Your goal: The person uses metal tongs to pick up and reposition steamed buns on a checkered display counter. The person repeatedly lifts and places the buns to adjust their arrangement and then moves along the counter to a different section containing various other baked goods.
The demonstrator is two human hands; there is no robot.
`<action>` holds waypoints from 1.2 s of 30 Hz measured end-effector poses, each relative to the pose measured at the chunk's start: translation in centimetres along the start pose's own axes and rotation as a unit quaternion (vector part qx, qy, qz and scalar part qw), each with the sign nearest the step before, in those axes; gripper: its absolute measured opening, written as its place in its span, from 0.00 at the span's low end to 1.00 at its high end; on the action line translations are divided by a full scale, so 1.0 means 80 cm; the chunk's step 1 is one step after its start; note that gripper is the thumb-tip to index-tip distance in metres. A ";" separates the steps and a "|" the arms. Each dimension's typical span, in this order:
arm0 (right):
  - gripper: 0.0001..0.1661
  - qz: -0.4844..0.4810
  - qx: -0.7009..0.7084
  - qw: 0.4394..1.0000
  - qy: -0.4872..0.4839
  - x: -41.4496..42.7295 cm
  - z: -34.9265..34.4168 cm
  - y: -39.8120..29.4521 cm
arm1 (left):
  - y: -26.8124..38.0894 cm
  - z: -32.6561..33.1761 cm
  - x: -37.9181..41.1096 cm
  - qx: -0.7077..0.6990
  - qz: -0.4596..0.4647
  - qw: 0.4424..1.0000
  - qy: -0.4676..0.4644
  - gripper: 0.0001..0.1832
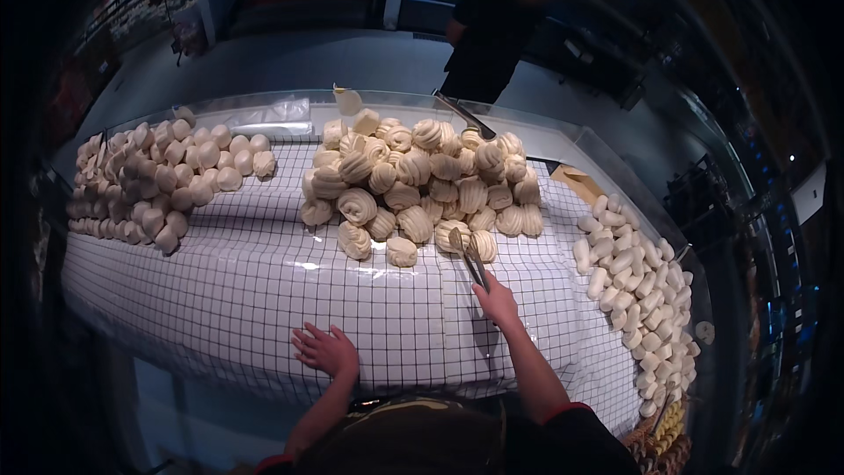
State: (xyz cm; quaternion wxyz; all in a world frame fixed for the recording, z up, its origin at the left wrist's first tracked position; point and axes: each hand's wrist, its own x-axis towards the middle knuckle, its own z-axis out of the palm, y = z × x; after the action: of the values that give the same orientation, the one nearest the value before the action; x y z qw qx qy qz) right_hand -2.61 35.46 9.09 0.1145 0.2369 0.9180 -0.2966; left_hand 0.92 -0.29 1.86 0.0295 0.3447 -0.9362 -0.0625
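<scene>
My right hand grips a pair of metal tongs. The tongs' tips reach the front of a heaped pile of layered, twisted steamed buns, touching or just over a twisted bun at its front edge. Whether the tips pinch that bun cannot be made out. On the checked cloth, near the counter's front edge, my left hand rests flat with its fingers spread and nothing in it. A single bun sits a little forward of the pile.
Smooth round buns are piled at the left. Long pale buns line the right side. A low clear guard edges the counter's back, with plastic bags and a second pair of tongs there. A person stands beyond.
</scene>
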 end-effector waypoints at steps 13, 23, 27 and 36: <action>0.39 -0.001 -0.148 0.989 0.008 -0.016 -0.010 -0.017 | 0.002 0.012 -0.003 0.012 0.015 1.000 0.024 0.38; 0.43 -0.137 -0.178 0.973 -0.054 -0.064 -0.032 -0.076 | -0.002 0.008 -0.003 0.013 0.003 1.000 0.024 0.38; 0.43 -0.229 -0.250 0.941 -0.006 -0.032 0.028 -0.080 | 0.003 0.008 -0.003 0.015 0.012 1.000 0.022 0.38; 0.24 -0.058 0.279 0.926 -0.249 0.037 0.046 -0.075 | 0.006 0.005 -0.004 0.016 0.005 1.000 0.022 0.37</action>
State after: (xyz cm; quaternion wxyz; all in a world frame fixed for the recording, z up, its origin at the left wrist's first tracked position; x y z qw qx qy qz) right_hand -7.88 30.10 8.07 0.2513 0.1242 0.7524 -0.5961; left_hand 0.82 0.36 1.53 0.0446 0.3416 -0.9379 -0.0400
